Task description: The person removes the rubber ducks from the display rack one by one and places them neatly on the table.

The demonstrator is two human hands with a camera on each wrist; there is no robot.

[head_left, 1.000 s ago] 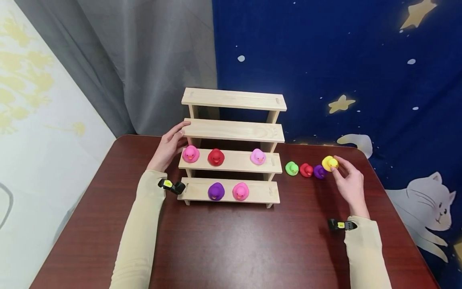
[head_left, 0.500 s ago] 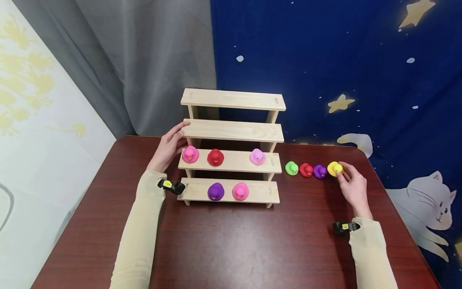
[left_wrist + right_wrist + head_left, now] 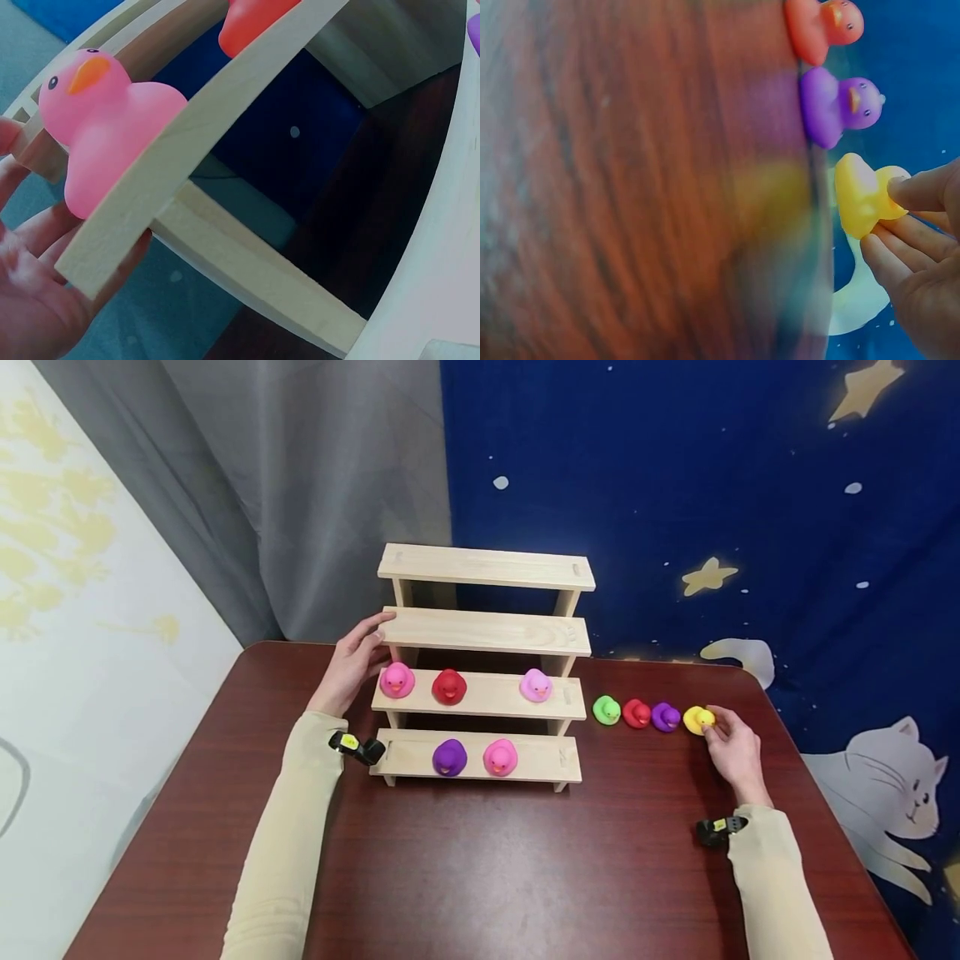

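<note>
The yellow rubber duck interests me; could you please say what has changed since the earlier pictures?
The right hand carried the yellow rubber duck rightward and lower in the head view, from overlapping the purple duck on the table to just right of it, without letting go. The left hand stayed at the left of the wooden stand; the other ducks kept their places.

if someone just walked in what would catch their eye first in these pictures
Probably the pale four-tier wooden stand toward the back of the table, with five bright ducks on its two lowest tiers. Next, the green duck, red duck and purple duck lined up to its right, ending at the yellow duck held in the person's right grip. Behind them, the deep-blue backdrop with gold stars stands out.
</note>
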